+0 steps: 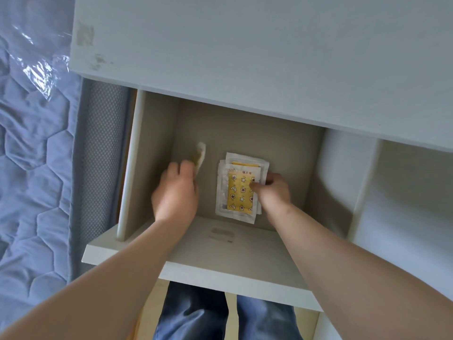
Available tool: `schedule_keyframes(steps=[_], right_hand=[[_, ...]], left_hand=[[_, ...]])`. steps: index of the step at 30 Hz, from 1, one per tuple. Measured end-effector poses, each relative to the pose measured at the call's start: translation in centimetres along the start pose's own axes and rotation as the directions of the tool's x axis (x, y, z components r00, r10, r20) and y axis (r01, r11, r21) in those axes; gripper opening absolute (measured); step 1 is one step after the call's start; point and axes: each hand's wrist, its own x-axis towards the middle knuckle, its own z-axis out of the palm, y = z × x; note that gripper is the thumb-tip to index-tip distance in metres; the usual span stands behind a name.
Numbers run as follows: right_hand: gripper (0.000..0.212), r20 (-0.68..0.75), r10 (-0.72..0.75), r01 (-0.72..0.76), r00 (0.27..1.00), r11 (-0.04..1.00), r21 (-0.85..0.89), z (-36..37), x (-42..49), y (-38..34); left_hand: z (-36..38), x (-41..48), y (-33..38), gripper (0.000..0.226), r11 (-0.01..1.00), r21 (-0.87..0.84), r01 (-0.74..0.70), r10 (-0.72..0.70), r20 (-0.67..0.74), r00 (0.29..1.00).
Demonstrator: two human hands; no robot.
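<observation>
An open white drawer [137, 168] juts out from under a pale cabinet top. Inside lies a small stack of clear packets with yellow star-and-moon printed sheets [239, 192]. My right hand [272, 192] pinches the right edge of the top packet, thumb on its face. My left hand [177, 190] is inside the drawer to the left of the stack and grips another packet [201, 154] edge-on, its top sticking up past my fingers.
The cabinet top [245, 52] overhangs the drawer's back. A quilted blue mattress [31, 155] with a clear plastic scrap runs along the left. My legs in blue jeans [196, 315] stand below the drawer front [196, 266]. A second white compartment [404, 192] lies to the right.
</observation>
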Motion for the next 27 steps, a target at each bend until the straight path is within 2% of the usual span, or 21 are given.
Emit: schedule_keyframes(steps=[1,3,4,5,8,11,14,17,19,22,25,27], right_hand=[[0.020,-0.002,0.002,-0.002,1.000,1.000,-0.008,-0.1,0.0,-0.1],[0.018,-0.012,0.001,-0.002,1.000,0.999,-0.040,-0.1,0.1,-0.2],[0.017,-0.022,-0.002,0.001,1.000,0.998,-0.059,-0.1,0.2,-0.2],[0.016,-0.036,-0.014,0.011,0.999,0.996,-0.083,-0.1,0.2,-0.2],[0.014,-0.065,-0.132,0.115,0.989,0.970,-0.213,0.1,-0.1,-0.5],[0.010,-0.036,-0.219,0.203,0.975,0.947,-0.251,1.0,-0.3,-0.8],[0.008,0.037,-0.221,0.224,0.975,0.946,-0.234,2.2,-0.6,-0.9],[0.011,0.079,-0.225,0.237,0.971,0.947,-0.215,2.8,-0.9,-0.9],[0.013,0.070,-0.225,0.234,0.972,0.957,-0.173,2.8,-1.3,-0.8],[0.017,0.085,-0.212,0.213,0.973,0.977,0.000,2.2,-1.9,-0.8],[0.019,0.155,-0.148,0.119,0.977,0.976,0.181,1.9,-2.4,-1.2],[0.018,0.175,-0.113,0.061,0.978,0.958,0.281,2.2,-2.5,-1.5]], left_hand=[[0.4,0.2,0.0,0.025,0.998,0.064,0.017,-0.025,0.127,0.992],[1.4,0.8,-0.2,0.034,0.989,0.141,0.031,-0.083,0.375,0.923],[1.8,1.1,-0.2,0.035,0.991,0.129,0.028,-0.082,0.436,0.896],[2.2,1.3,-0.2,0.036,0.995,0.094,0.016,-0.056,0.447,0.893],[2.6,2.0,-0.3,0.043,0.997,0.012,-0.070,0.061,0.362,0.930],[2.5,2.8,-0.5,0.057,0.973,0.137,-0.188,0.130,0.350,0.928],[2.2,3.1,-0.9,0.067,0.957,0.267,-0.111,0.019,0.327,0.945],[1.9,3.1,-0.8,0.072,0.951,0.308,-0.005,-0.094,0.305,0.948],[1.7,3.0,-0.6,0.071,0.967,0.247,0.064,-0.137,0.292,0.946],[0.9,3.1,-0.4,0.062,0.990,-0.033,0.141,-0.130,0.216,0.968],[-0.2,3.6,-0.6,0.049,0.920,-0.364,0.142,-0.108,0.113,0.988],[-0.7,3.9,-0.7,0.046,0.878,-0.455,0.150,-0.090,0.151,0.984]])
